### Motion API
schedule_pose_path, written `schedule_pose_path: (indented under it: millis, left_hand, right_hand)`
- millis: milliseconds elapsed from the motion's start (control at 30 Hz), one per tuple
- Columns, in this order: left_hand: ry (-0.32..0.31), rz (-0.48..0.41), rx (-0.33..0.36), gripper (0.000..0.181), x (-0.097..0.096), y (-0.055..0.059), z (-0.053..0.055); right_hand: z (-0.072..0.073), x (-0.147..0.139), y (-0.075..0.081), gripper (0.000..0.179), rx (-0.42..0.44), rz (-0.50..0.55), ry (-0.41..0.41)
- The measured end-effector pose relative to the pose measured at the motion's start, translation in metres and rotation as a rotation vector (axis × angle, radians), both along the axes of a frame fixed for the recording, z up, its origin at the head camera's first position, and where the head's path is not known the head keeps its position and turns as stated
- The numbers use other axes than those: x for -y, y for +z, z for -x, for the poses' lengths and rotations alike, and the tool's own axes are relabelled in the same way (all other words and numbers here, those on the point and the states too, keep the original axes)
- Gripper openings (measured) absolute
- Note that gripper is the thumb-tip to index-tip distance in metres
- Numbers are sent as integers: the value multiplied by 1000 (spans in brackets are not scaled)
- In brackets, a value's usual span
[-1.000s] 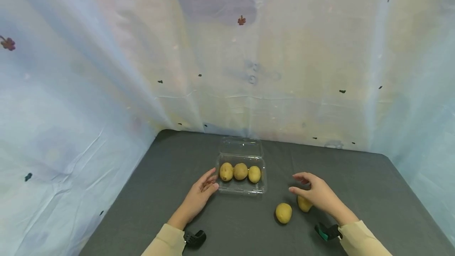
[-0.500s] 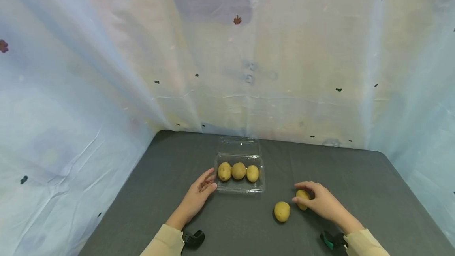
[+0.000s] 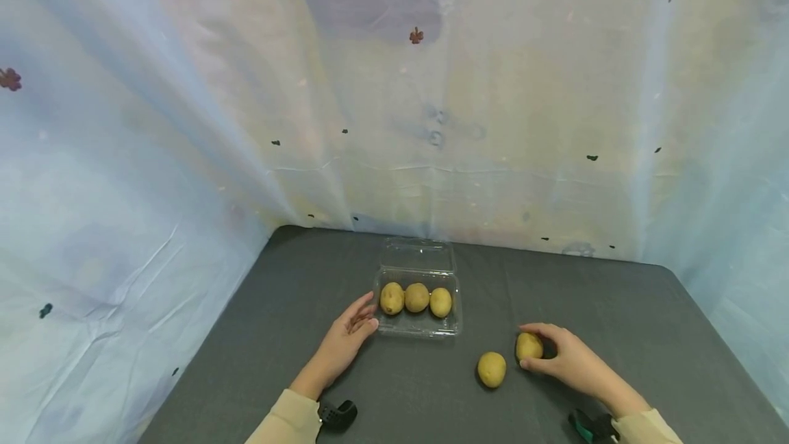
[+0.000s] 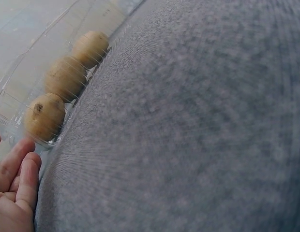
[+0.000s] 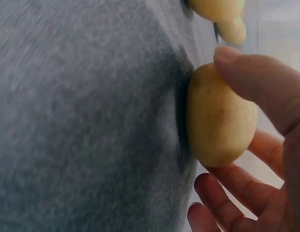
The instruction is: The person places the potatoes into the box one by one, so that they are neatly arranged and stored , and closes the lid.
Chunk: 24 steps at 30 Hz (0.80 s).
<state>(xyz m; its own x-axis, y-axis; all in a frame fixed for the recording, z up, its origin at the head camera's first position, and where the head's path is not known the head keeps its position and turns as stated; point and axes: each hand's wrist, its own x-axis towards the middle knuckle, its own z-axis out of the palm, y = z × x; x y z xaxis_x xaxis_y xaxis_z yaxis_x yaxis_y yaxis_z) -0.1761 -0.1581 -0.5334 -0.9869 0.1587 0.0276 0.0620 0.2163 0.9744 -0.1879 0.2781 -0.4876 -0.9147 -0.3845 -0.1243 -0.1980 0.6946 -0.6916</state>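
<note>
Three potatoes lie in a row inside a clear plastic clamshell box with its lid folded back. My left hand is at the box's left side, fingers extended with their tips at its wall; whether they press it I cannot tell. Farther right, my right hand holds a potato on the table, the thumb on one side and fingers on the other. Another potato lies loose to the left of that hand.
A dark grey cloth covers the table. A patterned curtain hangs right behind the table's far edge and along both sides. Black straps with devices sit at the wrists.
My right hand has moved back and to the right, and its thumb and fingers have come around the right-hand potato. The left hand and the box have stayed in place.
</note>
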Motion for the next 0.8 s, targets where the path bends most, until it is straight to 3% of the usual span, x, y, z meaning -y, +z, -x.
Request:
schedule_pose_path:
  millis: [500,800]
  left_hand:
    - [-9,-8,-12,60,3,2,-1]
    - [-9,-22,-14,59,0,4,-1]
  right_hand:
    - [-3,-2,-1,58,33,-36,-116]
    - [-2,-4,-3,59,32,-44,-124]
